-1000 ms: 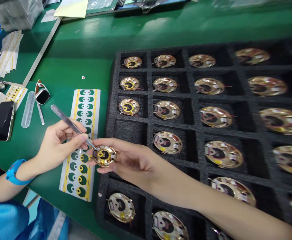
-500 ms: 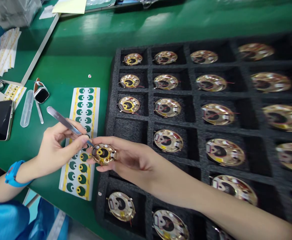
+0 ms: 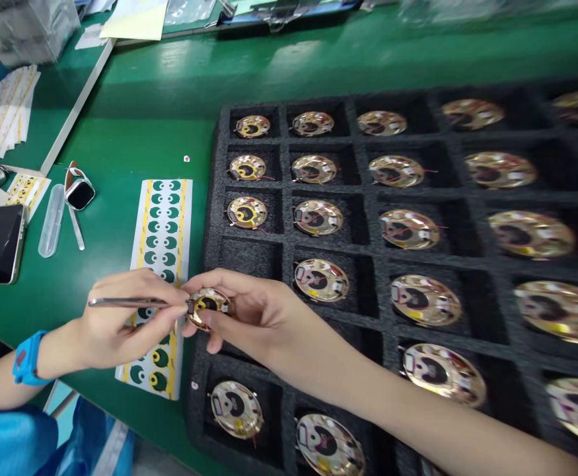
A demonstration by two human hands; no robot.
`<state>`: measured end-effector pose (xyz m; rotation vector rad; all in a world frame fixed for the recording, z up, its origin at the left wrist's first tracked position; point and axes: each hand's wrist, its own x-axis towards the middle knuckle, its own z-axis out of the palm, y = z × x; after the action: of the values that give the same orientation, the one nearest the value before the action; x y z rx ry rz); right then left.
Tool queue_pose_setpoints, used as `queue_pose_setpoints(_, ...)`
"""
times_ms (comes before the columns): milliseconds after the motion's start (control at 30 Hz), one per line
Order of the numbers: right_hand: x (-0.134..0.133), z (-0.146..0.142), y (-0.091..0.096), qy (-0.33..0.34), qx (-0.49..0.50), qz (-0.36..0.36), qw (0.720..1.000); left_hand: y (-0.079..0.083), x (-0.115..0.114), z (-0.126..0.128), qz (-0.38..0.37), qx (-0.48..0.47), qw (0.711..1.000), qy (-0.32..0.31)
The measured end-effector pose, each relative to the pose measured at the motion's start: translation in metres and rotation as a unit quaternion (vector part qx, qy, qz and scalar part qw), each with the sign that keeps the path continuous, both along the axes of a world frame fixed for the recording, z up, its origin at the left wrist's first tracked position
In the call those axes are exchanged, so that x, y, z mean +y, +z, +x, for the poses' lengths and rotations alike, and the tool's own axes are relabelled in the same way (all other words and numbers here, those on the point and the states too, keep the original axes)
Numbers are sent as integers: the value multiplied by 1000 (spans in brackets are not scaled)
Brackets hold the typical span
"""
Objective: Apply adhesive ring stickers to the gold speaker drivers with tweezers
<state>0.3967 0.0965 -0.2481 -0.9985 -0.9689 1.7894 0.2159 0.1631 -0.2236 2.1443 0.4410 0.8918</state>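
Left hand (image 3: 120,327) pinches tweezers (image 3: 125,302) nearly level; curled right hand (image 3: 263,311) grips gold disc (image 3: 213,299).

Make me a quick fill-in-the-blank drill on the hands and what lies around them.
1. The metal tweezers are held in the ____ hand.
2. The right hand holds a round part whose rim is coloured ____.
3. The wrist strap is coloured ____.
4. In the picture, the foam tray lies to the ____ of the yellow-and-white sheet.
Missing words: left; gold; blue; right.
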Motion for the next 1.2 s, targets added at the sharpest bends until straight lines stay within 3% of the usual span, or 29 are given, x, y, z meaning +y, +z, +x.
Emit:
queue_pose_setpoints(67, 0, 1, 2, 0, -13, 1, 1000, 3, 0, -2, -29, -14, 999, 16)
queue_pose_setpoints(200, 0, 2, 3, -4, -37, -15, 999, 5, 1, -7, -79, -61, 986, 135)
queue_pose_setpoints(267, -1, 2, 2, 1, -34, -6, 999, 4, 2, -7, -90, -70, 980, 165)
queue_pose_setpoints(433, 1, 5, 0, 19, -3, 23, 1000, 2, 3, -6, -110, -51, 982, 143)
queue_pose_setpoints(600, 2, 11, -7, 48, 35, 6, 998, 2, 7, -6, -145, -47, 975, 160)
queue_pose_setpoints(767, 1, 7, -15, 34, 86, 20, 995, 2, 14, -9, -195, -53, 965, 166)
queue_pose_setpoints(1033, 4, 10, -2, 68, 39, -23, 997, 0, 20, -11, -212, -61, 960, 172)
queue_pose_setpoints(1200, 2, 8, 1, 62, 37, -5, 997, -1, 21, -10, -218, -59, 959, 170)
